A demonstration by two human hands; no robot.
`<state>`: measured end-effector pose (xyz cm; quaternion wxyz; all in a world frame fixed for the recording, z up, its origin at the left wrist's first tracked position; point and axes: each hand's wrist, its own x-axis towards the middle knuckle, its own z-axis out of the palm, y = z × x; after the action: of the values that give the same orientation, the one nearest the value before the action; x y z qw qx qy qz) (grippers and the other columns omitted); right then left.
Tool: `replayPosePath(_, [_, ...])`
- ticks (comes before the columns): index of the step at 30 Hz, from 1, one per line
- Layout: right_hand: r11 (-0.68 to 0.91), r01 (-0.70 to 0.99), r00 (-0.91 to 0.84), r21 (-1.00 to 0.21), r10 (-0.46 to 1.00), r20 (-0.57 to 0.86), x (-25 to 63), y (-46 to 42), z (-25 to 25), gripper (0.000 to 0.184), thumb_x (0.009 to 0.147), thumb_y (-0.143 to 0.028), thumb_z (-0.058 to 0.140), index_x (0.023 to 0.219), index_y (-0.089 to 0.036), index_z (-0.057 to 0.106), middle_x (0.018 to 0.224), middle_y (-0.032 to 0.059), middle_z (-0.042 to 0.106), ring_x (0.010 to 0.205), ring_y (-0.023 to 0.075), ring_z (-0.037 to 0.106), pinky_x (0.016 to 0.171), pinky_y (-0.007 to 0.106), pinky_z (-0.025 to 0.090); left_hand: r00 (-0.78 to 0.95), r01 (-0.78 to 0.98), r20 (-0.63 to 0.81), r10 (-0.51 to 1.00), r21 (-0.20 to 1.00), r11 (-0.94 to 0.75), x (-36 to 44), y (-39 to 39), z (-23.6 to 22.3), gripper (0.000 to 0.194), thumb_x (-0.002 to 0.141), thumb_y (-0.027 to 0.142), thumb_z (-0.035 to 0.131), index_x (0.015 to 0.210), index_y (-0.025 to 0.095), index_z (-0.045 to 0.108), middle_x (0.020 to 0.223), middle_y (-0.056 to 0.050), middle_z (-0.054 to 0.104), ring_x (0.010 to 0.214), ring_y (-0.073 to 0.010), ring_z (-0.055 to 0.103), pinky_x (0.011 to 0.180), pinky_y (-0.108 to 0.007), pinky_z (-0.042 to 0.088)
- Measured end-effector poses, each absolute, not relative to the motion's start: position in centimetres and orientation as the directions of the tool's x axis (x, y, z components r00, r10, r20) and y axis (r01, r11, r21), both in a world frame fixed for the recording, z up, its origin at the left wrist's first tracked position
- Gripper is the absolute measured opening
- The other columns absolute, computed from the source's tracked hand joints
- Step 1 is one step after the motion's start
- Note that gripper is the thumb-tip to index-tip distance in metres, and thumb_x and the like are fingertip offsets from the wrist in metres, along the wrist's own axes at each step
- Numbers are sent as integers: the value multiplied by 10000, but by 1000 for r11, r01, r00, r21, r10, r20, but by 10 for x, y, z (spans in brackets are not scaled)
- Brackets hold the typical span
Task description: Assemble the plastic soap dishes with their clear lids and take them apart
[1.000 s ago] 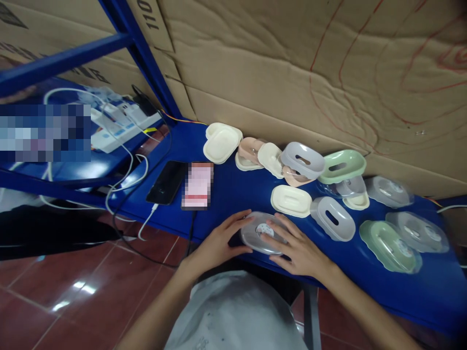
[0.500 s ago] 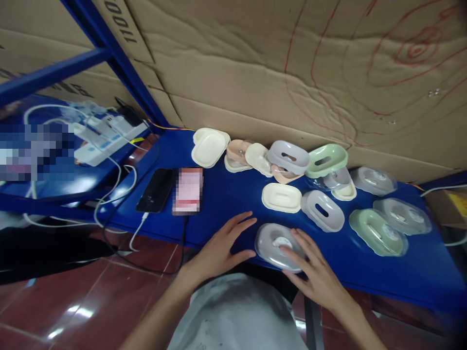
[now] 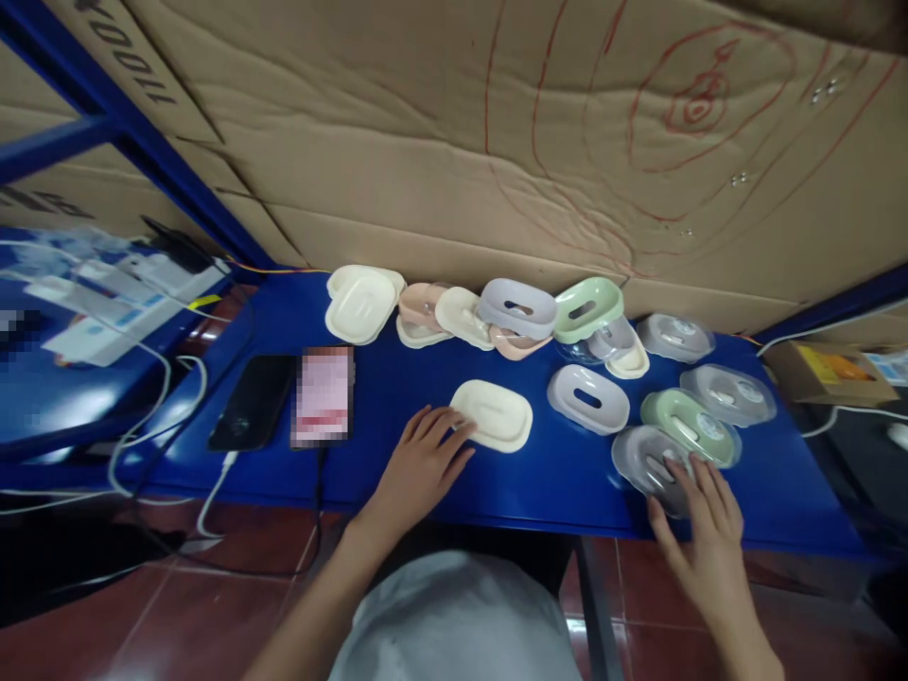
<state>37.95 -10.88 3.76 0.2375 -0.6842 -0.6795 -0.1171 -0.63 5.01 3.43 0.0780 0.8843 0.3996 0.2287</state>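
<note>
My left hand (image 3: 422, 463) is open, fingertips touching the left edge of a cream oval soap-dish tray (image 3: 500, 416); its thumb is apart from the tray. At the right, my right hand (image 3: 702, 520) is open, fingers spread and touching a grey soap dish (image 3: 645, 463) under a clear lid. That dish lies against a green soap dish (image 3: 681, 421), also under a clear lid. Behind the green one sits another clear-lidded grey dish (image 3: 727, 392). Between my hands, farther back, is a lilac-grey soap-dish part (image 3: 588, 399) with an oblong slot.
Along the cardboard wall (image 3: 397, 170), cream, peach, lilac and green dish parts overlap in a row, including a green slotted part (image 3: 588, 307). A black phone (image 3: 253, 402) and a blurred pink-screened phone (image 3: 323, 395) lie left. Cables run from a white power strip (image 3: 134, 312).
The lidded grey soap dish has moved right, beside the green one, with my right hand. My left hand has reached the cream tray, which has shifted nearer me. The view has turned right.
</note>
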Motion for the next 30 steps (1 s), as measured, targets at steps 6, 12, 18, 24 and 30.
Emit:
replayPosePath(6, [67, 998, -54, -11, 875, 481, 326, -31, 42, 478, 1071, -325, 588, 1520, -162, 566, 1465, 177, 678, 1376, 360, 630, 1242, 625, 345, 514, 681, 383, 767, 361, -637, -39, 11, 30, 193, 1046, 193, 637, 1200, 239, 745, 1171, -84, 750, 1163, -286, 692, 958, -466, 602])
replayPosePath(12, [249, 968, -212, -43, 894, 394, 288, 12, 49, 315, 1108, -260, 518, 1370, -203, 684, 1199, 103, 801, 1086, 267, 755, 1168, 553, 401, 458, 667, 427, 780, 415, -619, -39, -4, 22, 412, 1064, 200, 617, 1472, 248, 588, 1435, -163, 623, 1282, -285, 655, 977, -447, 635])
replayPosePath(18, [492, 835, -388, -244, 843, 374, 219, -4, 54, 331, 1098, -203, 521, 1391, -250, 668, 1331, 78, 762, 1229, 226, 707, 1194, 497, 420, 531, 662, 402, 746, 353, -662, -31, 17, 28, 566, 1023, 232, 694, 1561, 263, 522, 1657, -173, 461, 1495, -348, 509, 1147, -549, 554])
replayPosePath(24, [593, 741, -527, -315, 805, 273, 208, -9, 34, 531, 1081, -156, 498, 1584, -326, 509, 1554, 37, 628, 1462, 238, 574, 1281, 568, 401, 618, 630, 329, 714, 336, -700, -30, 24, 33, 345, 1071, 243, 615, 1413, 257, 657, 1502, -76, 667, 1439, -283, 585, 1136, -488, 570])
replayPosePath(30, [585, 754, -515, -299, 809, 285, 222, -9, 23, 506, 1073, -191, 541, 1562, -319, 534, 1581, 37, 602, 1535, 267, 489, 1320, 608, 317, 596, 627, 334, 730, 374, -683, -47, 58, 48, 324, 1099, 291, 561, 1404, 282, 669, 1466, -79, 691, 1312, -245, 681, 1085, -456, 582])
